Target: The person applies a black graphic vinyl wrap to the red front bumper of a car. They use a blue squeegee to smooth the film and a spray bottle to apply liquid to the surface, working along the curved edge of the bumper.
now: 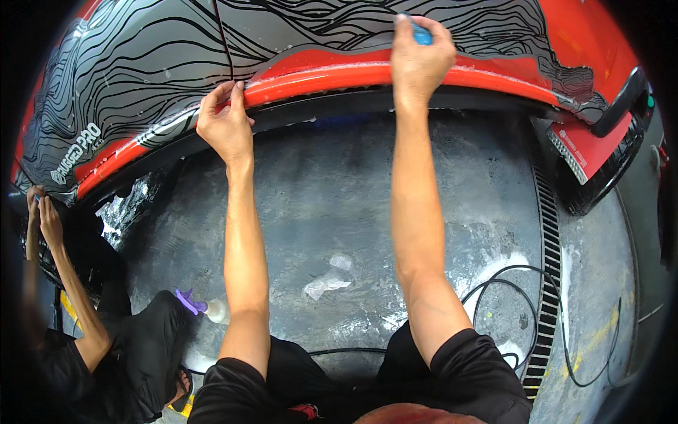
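Note:
A grey decal film (311, 28) with black wavy lines covers much of the red car side panel (304, 81). My right hand (421, 60) is closed around a blue squeegee (421, 35) against the film, above the panel's lower edge. Near the dark vertical seam, my left hand (227, 124) has its fingers pinched at the panel's lower edge. What lies between those fingertips is too small to make out. Whitish wet streaks run along the red strip below the film.
At far left a co-worker's hands (46, 215) work at the panel's end. A spray bottle (215, 309) with a purple head stands by their knee. Scraps of clear film (328, 283) lie on the grey floor. To the right are a floor grate (547, 297), a black hose (508, 272) and a tyre with a red mudflap (593, 145).

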Available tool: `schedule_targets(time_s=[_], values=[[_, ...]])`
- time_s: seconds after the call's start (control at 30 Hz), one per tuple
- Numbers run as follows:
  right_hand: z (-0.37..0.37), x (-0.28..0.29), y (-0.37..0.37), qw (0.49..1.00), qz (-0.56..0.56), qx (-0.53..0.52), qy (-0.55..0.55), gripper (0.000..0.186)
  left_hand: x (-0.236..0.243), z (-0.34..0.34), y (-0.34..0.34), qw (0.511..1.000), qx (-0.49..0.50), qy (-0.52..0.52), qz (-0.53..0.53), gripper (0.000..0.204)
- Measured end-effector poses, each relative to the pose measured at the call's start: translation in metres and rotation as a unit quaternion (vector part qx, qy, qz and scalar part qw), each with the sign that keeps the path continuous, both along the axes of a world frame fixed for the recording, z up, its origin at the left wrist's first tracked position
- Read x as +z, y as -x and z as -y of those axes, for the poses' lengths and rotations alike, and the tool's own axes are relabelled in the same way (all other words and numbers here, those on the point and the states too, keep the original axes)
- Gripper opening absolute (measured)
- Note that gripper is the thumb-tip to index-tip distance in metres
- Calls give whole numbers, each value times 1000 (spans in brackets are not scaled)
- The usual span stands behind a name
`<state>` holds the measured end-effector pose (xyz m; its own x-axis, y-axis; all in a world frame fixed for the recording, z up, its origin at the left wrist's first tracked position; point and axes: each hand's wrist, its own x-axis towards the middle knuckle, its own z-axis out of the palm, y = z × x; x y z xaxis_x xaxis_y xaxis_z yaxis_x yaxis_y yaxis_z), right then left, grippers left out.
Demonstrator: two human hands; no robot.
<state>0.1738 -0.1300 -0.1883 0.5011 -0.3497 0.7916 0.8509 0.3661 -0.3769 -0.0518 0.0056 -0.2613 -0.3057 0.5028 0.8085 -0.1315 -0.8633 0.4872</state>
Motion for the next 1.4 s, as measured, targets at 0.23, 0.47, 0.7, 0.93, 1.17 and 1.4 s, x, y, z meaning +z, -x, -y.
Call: schedule_targets(time_s=[0.23, 0.47, 0.7, 0.93, 1.17, 1.4], values=[[10, -1, -16, 998, -54, 8, 16, 23, -1, 0, 4, 1000, 8, -12, -15, 20], [14, -11, -18, 998, -17, 3, 60, 22, -2, -1, 5, 999, 21, -18, -25, 19], [20, -9, -33, 995, -80, 39, 42, 22, -1, -1, 6, 1000, 14, -10, -16, 18], [1, -13, -1, 998, 18, 6, 55, 18, 1, 0, 6, 1000, 9, -7, -21, 18], [-21, -11, 44, 997, 51, 27, 44, 15, 2, 5, 5, 1000, 8, 11, -26, 20], [-13, -13, 31, 995, -36, 83, 44, 17, 2, 3, 16, 999, 9, 14, -38, 15]])
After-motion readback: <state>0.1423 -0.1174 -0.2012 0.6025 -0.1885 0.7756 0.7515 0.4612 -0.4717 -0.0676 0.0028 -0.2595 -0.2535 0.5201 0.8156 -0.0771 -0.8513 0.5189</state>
